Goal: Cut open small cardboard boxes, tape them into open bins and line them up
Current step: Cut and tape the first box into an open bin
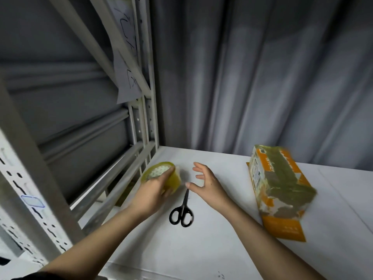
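Left hand grips a roll of tape from above, fingers curled round its rim, at the far left of the white worktop. Right hand hovers just beside it, fingers spread and holding nothing. Black scissors lie closed on the worktop between the two wrists, tips pointing toward the right thumb. Cardboard box, orange and heavily taped, lies well to the right of the right hand. Metal shelving stands to the left of the left hand.

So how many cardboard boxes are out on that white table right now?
1. The orange cardboard box, heavily taped, sits on the right side of the table, apart from both hands. Others may lie outside the camera's view.
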